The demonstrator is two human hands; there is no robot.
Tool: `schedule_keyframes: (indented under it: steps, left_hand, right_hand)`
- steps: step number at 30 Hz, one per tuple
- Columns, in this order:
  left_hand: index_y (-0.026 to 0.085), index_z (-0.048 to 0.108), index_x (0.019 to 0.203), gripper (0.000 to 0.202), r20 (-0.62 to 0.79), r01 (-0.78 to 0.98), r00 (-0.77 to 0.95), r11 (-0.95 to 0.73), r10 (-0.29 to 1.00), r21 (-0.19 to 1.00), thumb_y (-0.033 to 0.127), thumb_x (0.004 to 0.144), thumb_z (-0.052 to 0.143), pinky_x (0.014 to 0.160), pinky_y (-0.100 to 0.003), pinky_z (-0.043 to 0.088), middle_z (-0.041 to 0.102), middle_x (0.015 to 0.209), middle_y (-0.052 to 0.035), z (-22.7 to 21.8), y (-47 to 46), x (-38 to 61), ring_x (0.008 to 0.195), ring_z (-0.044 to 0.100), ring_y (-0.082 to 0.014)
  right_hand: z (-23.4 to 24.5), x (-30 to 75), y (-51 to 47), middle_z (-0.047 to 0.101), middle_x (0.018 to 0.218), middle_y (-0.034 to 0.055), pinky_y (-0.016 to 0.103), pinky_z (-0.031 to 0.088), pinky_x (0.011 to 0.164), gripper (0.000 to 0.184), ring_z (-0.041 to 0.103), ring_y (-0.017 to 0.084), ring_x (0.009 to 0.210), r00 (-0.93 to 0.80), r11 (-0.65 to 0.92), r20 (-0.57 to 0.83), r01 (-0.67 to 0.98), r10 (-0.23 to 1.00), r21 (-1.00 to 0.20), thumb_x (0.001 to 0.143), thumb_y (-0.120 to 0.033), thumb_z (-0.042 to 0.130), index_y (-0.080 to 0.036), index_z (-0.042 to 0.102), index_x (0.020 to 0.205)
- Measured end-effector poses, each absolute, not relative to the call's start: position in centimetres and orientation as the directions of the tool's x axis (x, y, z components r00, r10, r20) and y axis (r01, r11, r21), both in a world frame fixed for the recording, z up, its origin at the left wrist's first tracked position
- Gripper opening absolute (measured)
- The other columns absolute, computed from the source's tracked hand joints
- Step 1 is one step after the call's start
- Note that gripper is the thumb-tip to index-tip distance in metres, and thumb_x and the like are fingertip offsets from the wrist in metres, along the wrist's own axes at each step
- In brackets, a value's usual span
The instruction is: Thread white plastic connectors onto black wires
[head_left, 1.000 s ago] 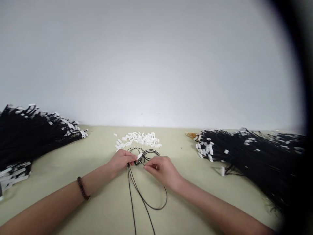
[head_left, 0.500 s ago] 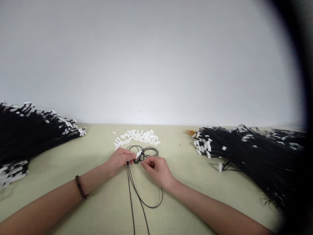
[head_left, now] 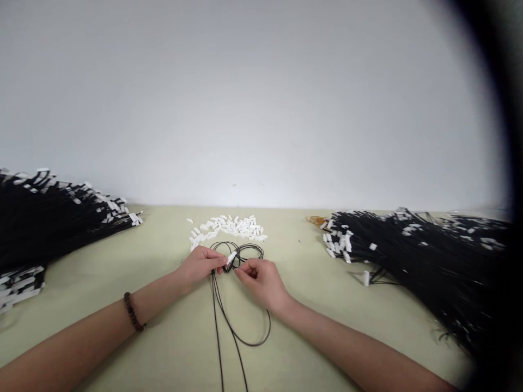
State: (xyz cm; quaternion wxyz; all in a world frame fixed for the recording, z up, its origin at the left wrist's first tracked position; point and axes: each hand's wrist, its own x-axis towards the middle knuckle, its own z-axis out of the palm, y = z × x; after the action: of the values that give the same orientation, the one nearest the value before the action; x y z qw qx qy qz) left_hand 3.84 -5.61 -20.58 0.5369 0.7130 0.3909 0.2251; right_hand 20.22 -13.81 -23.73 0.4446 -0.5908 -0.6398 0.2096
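My left hand (head_left: 203,267) pinches a small white connector (head_left: 231,257) between thumb and fingers, with black wires passing under the fingertips. My right hand (head_left: 261,280) is closed in a pinch just to the right of it, at one of the wires; what sits between its fingertips is too small to make out. Thin black wires (head_left: 251,249) lie in loops on the table just beyond both hands. Several wire lengths trail from the left hand towards the near edge, one curving round under the right wrist.
Loose white connectors (head_left: 232,226) form a pile beyond the hands. Bundles of black wires with white ends lie at left (head_left: 49,218) and right (head_left: 408,256). Orange-brown rings (head_left: 316,220) lie by the right bundle, on the green table (head_left: 163,337). A pale wall (head_left: 261,109) rises behind.
Hardly anything differs. The whole view has shifted very slightly, and both hands keep the same pinch beside the white connector.
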Motion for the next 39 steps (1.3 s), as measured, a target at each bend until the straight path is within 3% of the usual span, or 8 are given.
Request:
schedule_keyframes:
  steps: [11, 20, 26, 29, 31, 35, 37, 39]
  left_hand:
    - [0.013, 0.055, 0.056, 0.039, 0.081, 0.35, 0.631, -0.377, 0.771, 0.857, 0.046, 0.075, 0.045, 0.054, -0.022, 0.024, 0.045, 0.053, 0.001, -20.9, -7.2, 4.1, 0.053, 0.034, -0.0094]
    - [0.014, 0.057, 0.062, 0.037, 0.048, 0.306, 0.616, -0.295, 0.786, 0.905, 0.047, 0.073, 0.048, 0.055, -0.022, 0.025, 0.045, 0.057, 0.0011, -21.0, -7.2, 4.2, 0.058, 0.035, -0.0097]
    - [0.013, 0.063, 0.073, 0.036, 0.001, 0.267, 0.537, -0.171, 0.843, 0.948, 0.048, 0.067, 0.056, 0.056, -0.022, 0.028, 0.048, 0.061, -0.0005, -20.5, -5.5, 3.7, 0.061, 0.038, -0.01]
    - [0.011, 0.063, 0.077, 0.037, -0.012, 0.199, 0.508, -0.103, 0.861, 0.975, 0.046, 0.066, 0.06, 0.054, -0.021, 0.028, 0.048, 0.064, -0.0016, -19.9, -3.9, 3.1, 0.06, 0.038, -0.0091]
    - [0.01, 0.062, 0.078, 0.036, 0.004, 0.131, 0.502, -0.081, 0.865, 0.988, 0.044, 0.066, 0.061, 0.051, -0.019, 0.027, 0.047, 0.064, -0.0017, -18.9, -3.0, 2.5, 0.057, 0.036, -0.0074]
    - [0.011, 0.062, 0.079, 0.029, 0.164, -0.007, 0.532, -0.189, 0.831, 0.982, 0.038, 0.069, 0.06, 0.045, -0.018, 0.022, 0.046, 0.062, -0.0017, -15.1, -2.9, 0.8, 0.054, 0.035, -0.0066]
    - [0.011, 0.063, 0.076, 0.024, 0.228, -0.003, 0.636, -0.294, 0.737, 0.956, 0.035, 0.071, 0.059, 0.046, -0.019, 0.025, 0.046, 0.06, -0.0024, -12.6, -4.2, 0.0, 0.055, 0.037, -0.0077]
    - [0.011, 0.062, 0.063, 0.023, 0.266, 0.007, 0.806, -0.457, 0.529, 0.889, 0.032, 0.073, 0.056, 0.052, -0.021, 0.031, 0.047, 0.06, -0.0032, -10.6, -6.2, -0.3, 0.057, 0.041, -0.0092]
  right_hand:
    - [-22.1, 19.7, -14.9, 0.051, 0.059, -0.0005, 0.021, 0.029, 0.055, 0.017, 0.044, 0.009, 0.057, -0.027, 0.345, 0.502, 0.759, 0.864, -0.552, 0.077, -0.017, 0.046, -0.016, 0.056, 0.063]
    - [-22.2, 19.8, -14.9, 0.051, 0.06, -0.0011, 0.02, 0.029, 0.055, 0.017, 0.043, 0.009, 0.057, -0.031, 0.36, 0.513, 0.748, 0.858, -0.558, 0.08, -0.018, 0.045, -0.016, 0.057, 0.069]
    - [-22.5, 19.9, -14.7, 0.054, 0.064, 0.0003, 0.021, 0.031, 0.056, 0.015, 0.045, 0.009, 0.059, 0.041, 0.313, 0.48, 0.708, 0.876, -0.633, 0.078, -0.022, 0.048, -0.016, 0.058, 0.069]
    - [-22.8, 20.0, -14.5, 0.055, 0.066, 0.0017, 0.021, 0.032, 0.055, 0.018, 0.045, 0.01, 0.06, 0.079, 0.282, 0.411, 0.61, 0.908, -0.74, 0.078, -0.027, 0.049, -0.015, 0.058, 0.069]
    - [-22.6, 20.2, -14.5, 0.055, 0.068, 0.0027, 0.02, 0.033, 0.054, 0.021, 0.045, 0.009, 0.059, 0.052, 0.245, 0.298, 0.447, 0.953, -0.86, 0.077, -0.032, 0.051, -0.013, 0.058, 0.073]
    - [-21.6, 21.0, -14.7, 0.05, 0.063, -0.0006, 0.017, 0.028, 0.047, 0.026, 0.036, 0.003, 0.049, -0.221, 0.108, 0.088, 0.079, 0.971, -0.991, 0.072, -0.035, 0.058, -0.012, 0.061, 0.083]
    - [-21.1, 21.7, -14.5, 0.048, 0.057, -0.0025, 0.016, 0.026, 0.043, 0.025, 0.032, 0.002, 0.042, -0.423, -0.003, -0.002, -0.002, 0.906, -1.0, 0.071, -0.032, 0.06, -0.012, 0.06, 0.086]
    - [-20.7, 22.5, -13.7, 0.053, 0.058, 0.0004, 0.018, 0.031, 0.044, 0.022, 0.042, 0.005, 0.043, -0.578, -0.117, -0.093, -0.005, 0.811, -0.993, 0.07, -0.028, 0.059, -0.01, 0.06, 0.082]
